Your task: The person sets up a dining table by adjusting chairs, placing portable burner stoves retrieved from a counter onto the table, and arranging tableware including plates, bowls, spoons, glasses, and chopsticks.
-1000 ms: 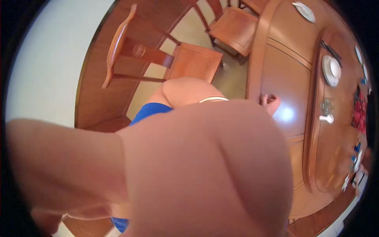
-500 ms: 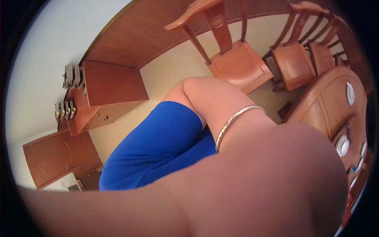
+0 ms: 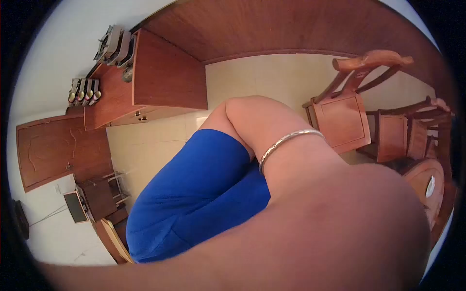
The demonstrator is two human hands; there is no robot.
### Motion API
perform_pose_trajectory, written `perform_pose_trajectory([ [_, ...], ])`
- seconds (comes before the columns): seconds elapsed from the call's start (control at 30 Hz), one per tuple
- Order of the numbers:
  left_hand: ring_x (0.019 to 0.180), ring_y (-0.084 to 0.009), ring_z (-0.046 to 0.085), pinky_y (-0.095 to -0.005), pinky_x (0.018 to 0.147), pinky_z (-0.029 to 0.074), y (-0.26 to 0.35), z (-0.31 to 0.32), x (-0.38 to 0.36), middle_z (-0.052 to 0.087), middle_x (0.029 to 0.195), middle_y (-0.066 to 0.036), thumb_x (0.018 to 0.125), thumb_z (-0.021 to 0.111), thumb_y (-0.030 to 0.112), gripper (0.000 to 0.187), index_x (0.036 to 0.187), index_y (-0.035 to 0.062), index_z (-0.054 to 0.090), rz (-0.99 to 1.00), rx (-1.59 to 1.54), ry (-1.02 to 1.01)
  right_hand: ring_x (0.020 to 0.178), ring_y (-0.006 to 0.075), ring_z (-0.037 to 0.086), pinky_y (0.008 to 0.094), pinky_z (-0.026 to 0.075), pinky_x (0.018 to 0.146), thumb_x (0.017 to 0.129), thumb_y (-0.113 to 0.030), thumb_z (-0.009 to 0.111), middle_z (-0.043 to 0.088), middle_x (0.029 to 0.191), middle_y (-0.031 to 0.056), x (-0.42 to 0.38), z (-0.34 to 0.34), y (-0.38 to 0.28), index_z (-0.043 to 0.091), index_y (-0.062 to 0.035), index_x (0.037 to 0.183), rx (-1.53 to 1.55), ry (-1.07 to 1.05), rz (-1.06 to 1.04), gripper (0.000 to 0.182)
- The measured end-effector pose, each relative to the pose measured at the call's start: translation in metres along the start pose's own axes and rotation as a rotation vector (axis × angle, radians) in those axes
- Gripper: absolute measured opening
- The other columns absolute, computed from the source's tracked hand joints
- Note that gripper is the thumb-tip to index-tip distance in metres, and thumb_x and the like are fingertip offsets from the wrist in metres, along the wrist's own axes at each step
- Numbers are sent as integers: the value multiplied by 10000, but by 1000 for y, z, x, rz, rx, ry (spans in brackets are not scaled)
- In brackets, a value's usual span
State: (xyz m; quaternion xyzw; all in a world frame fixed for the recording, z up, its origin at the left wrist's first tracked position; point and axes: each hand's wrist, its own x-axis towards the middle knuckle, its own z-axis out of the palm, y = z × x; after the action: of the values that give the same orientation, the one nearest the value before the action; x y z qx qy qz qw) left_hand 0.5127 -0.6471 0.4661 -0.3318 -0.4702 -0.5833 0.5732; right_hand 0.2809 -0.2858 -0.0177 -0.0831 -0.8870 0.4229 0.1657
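One bare arm fills the middle and lower part of the head view, coming from the left side and bent at the elbow. It looks like my left arm, in a blue sleeve [image 3: 194, 189] that ends near the elbow. A silver-coloured bangle [image 3: 286, 141] circles the wrist. My left hand [image 3: 349, 223] is very close to the camera, large and blurred, and spreads over the lower right. One part of it stretches along the bottom edge to the left. Its fingertips are out of sight, so what they touch or hold cannot be seen. My right hand does not appear.
A reddish wooden cabinet [image 3: 170, 72] stands at upper left, with metal containers [image 3: 114, 46] and ladle-like items [image 3: 85, 92] on it. Wooden chairs [image 3: 340, 121] line the right beside a wooden table [image 3: 439, 169] bearing a white dish [image 3: 430, 186]. A wooden door [image 3: 53, 150] is at left.
The view has swung left: cabinet and chairs sit further right, and most of the table has left the frame. The hand stays close to the camera in nearly the same pose.
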Motion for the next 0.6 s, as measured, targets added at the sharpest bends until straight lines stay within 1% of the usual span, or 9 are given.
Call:
perform_pose_trajectory([
  [0.1, 971, -167, 541, -278, 630, 418, 11, -35, 13, 544, 1245, -74, 909, 524, 432, 422, 1174, 108, 570, 13, 28, 11, 865, 257, 612, 360, 531, 748, 905, -285, 659, 614, 1019, 182, -6, 32, -65, 521, 59, 1127, 20, -47, -95, 431],
  [0.13, 966, -164, 541, -274, 621, 420, 12, -47, 17, 543, 1245, -73, 908, 526, 433, 422, 1174, 107, 570, 23, 33, 25, 867, 249, 611, 356, 531, 743, 908, -275, 656, 612, 1034, 171, 0, 46, -74, 515, 58, 1145, 48, -37, -210, 433],
  [0.27, 946, -152, 544, -257, 589, 427, -8, -89, 34, 540, 1245, -66, 904, 536, 434, 425, 1172, 106, 568, 39, 21, 75, 897, 191, 599, 287, 558, 690, 906, -228, 650, 601, 1081, 131, 11, 72, -156, 484, 37, 1190, 192, 32, -133, 422],
  [0.3, 941, -148, 545, -253, 580, 429, -19, -100, 39, 539, 1244, -64, 903, 538, 434, 425, 1172, 106, 568, 40, 12, 85, 900, 181, 597, 277, 559, 682, 912, -212, 632, 595, 1093, 133, 24, 69, -169, 473, 43, 1189, 288, -93, -176, 409],
  [0.37, 931, -142, 547, -245, 564, 433, -42, -123, 47, 537, 1244, -61, 901, 543, 435, 427, 1171, 105, 567, 32, -20, 95, 846, 165, 601, 259, 559, 654, 915, -163, 617, 595, 1055, 135, 33, 80, -187, 476, 56, 1168, 347, -18, -168, 363],
  [0.43, 921, -136, 548, -237, 548, 437, -74, -153, 54, 535, 1244, -58, 899, 547, 435, 428, 1170, 104, 566, 9, -36, 118, 771, 170, 623, 280, 575, 618, 938, -184, 603, 586, 1009, 139, 41, 92, -190, 469, 56, 1171, 415, -9, -163, 361],
  [0.5, 858, -163, 546, -236, 504, 429, -116, -188, 52, 503, 1285, -83, 908, 532, 419, 449, 1204, 82, 531, -28, 60, 148, 715, 174, 622, 287, 570, 606, 949, -202, 587, 587, 970, 126, 43, 120, -161, 475, 45, 1144, 317, 42, -101, 335],
  [0.57, 739, -216, 532, -246, 474, 427, -166, -213, 41, 441, 1359, -133, 932, 487, 398, 492, 1270, 42, 461, -92, 146, 181, 745, 168, 621, 305, 565, 601, 954, -217, 578, 586, 914, 93, 23, 141, -160, 479, 39, 1121, 480, -22, 205, 321],
  [0.6, 830, -227, 579, -274, 496, 488, -185, -232, 32, 335, 1433, -173, 898, 588, 451, 634, 1351, 87, 335, -251, 430, 107, 751, 171, 614, 329, 562, 613, 946, -252, 580, 577, 850, 64, 8, 156, -166, 489, 32, 1104, 436, 14, 364, 338],
])
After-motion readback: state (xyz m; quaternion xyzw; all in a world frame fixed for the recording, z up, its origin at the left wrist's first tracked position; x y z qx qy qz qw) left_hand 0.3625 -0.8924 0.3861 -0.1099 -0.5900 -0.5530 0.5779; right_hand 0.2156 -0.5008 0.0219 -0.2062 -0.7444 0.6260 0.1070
